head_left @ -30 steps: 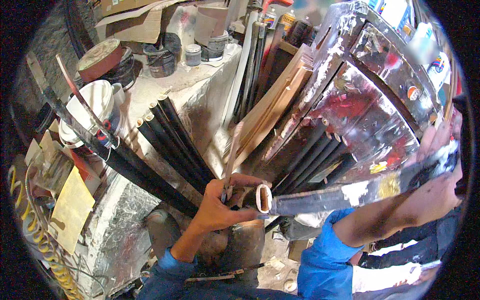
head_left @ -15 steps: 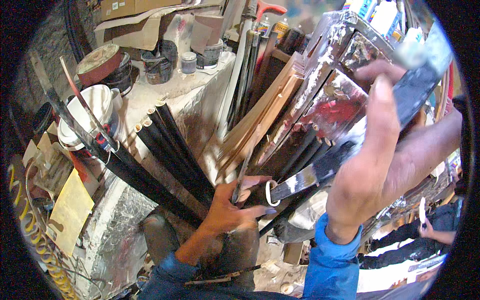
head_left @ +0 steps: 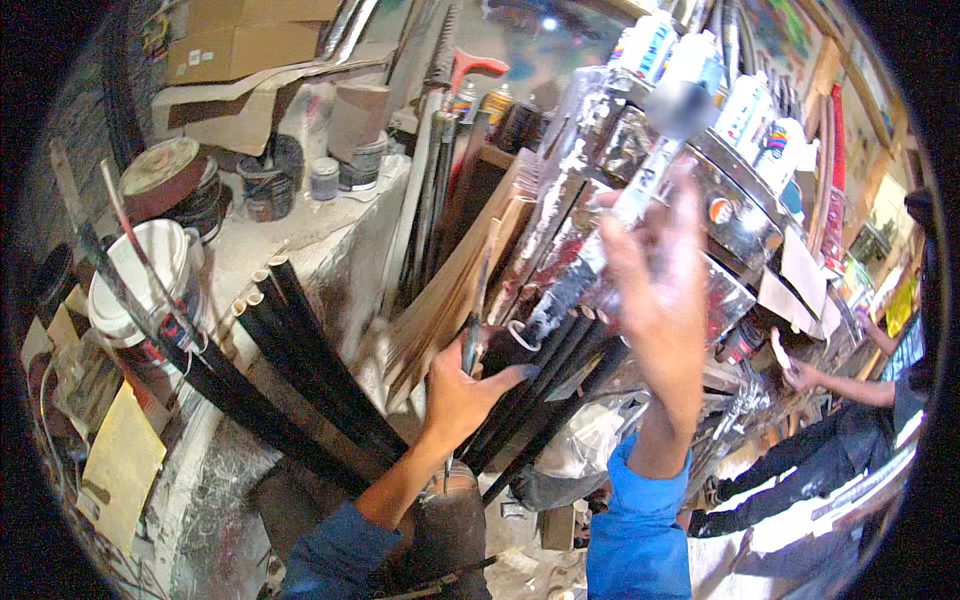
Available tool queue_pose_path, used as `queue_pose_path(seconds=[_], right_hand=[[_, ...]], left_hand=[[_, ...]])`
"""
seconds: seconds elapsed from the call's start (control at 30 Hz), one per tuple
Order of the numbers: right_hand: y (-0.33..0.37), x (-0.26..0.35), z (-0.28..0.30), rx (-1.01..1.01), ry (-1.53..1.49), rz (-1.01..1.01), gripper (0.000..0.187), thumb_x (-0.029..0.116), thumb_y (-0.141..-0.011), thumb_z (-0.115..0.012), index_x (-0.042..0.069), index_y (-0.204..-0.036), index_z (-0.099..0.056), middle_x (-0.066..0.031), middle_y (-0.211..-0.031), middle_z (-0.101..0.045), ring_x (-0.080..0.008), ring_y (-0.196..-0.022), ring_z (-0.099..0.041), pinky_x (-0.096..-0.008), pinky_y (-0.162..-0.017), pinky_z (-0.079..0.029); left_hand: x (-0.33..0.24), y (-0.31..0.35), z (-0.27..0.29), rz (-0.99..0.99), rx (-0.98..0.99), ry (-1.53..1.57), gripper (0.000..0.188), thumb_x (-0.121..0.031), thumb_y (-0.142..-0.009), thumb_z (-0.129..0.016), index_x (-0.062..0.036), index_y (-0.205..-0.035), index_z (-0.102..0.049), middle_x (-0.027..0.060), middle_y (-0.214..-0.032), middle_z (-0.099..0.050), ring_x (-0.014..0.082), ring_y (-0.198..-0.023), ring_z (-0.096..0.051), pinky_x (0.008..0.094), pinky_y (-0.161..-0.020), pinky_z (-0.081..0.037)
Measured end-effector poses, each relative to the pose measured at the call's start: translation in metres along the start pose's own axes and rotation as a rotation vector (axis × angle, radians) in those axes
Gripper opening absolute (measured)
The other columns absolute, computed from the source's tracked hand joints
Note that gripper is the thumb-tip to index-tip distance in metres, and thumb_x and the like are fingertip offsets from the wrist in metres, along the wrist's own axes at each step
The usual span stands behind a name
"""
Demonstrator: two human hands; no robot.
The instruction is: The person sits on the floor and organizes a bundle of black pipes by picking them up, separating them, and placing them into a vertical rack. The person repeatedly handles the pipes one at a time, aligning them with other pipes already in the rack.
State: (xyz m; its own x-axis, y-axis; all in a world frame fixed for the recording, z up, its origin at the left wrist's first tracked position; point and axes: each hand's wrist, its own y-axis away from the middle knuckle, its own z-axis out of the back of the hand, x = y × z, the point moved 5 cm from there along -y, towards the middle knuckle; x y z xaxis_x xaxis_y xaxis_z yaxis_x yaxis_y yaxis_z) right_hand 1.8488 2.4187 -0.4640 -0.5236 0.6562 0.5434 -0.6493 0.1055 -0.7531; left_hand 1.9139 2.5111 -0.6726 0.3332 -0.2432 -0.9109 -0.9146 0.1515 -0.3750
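Observation:
My left hand (head_left: 462,395) is closed round the upper end of a black tube (head_left: 507,350) with a pale rim. Its thumb, dark at the tip, stretches along the tube's near side. A thin strip (head_left: 488,275) rises beside its fingers. From the tube's mouth a long rod (head_left: 562,300), smeared black and white, slants up to the right. My right hand (head_left: 660,300), blurred by motion, is on the upper part of this rod, thumb and fingers on either side of it. At the rod's far end is a blurred grey, rounded part (head_left: 685,108).
Several black tubes (head_left: 310,350) lean at left beside a white bucket (head_left: 150,280). Wooden boards (head_left: 450,290) stand against a paint-stained cabinet (head_left: 730,200) topped with white bottles (head_left: 745,105). Plastic sheeting (head_left: 595,435) lies below. At right, another person's hand (head_left: 800,375) holds something pale.
My right hand has moved left and the rod now stands steeper, its far end in view. My left hand stays at the tube's mouth. The whole view has shifted.

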Motion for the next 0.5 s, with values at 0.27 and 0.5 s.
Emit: queue_pose_path(seconds=[0.27,0.5], right_hand=[[-0.018,-0.051,-0.010,0.246,-0.032,-0.073,0.025,0.029,-0.101,-0.053,0.005,-0.109,-0.052,-0.0057,-0.086,-0.066,-0.0071,-0.069,-0.055,-0.0238,-0.059,-0.045],[-0.017,-0.072,-0.010,0.183,-0.101,-0.064,0.021,0.020,-0.101,-0.051,0.002,-0.112,-0.055,-0.0067,-0.082,-0.069,-0.0119,-0.071,-0.060,-0.0292,-0.065,-0.047]], left_hand=[[0.012,-0.022,-0.005,-0.023,0.081,0.225,0.032,-0.016,-0.083,-0.078,0.0035,-0.105,-0.067,0.0083,-0.098,-0.072,0.0138,-0.088,-0.064,0.0294,-0.083,-0.050],[0.024,-0.032,-0.002,0.000,0.138,0.164,0.028,-0.014,-0.086,-0.074,0.0047,-0.106,-0.067,0.0108,-0.102,-0.072,0.0143,-0.091,-0.065,0.0291,-0.085,-0.050]])
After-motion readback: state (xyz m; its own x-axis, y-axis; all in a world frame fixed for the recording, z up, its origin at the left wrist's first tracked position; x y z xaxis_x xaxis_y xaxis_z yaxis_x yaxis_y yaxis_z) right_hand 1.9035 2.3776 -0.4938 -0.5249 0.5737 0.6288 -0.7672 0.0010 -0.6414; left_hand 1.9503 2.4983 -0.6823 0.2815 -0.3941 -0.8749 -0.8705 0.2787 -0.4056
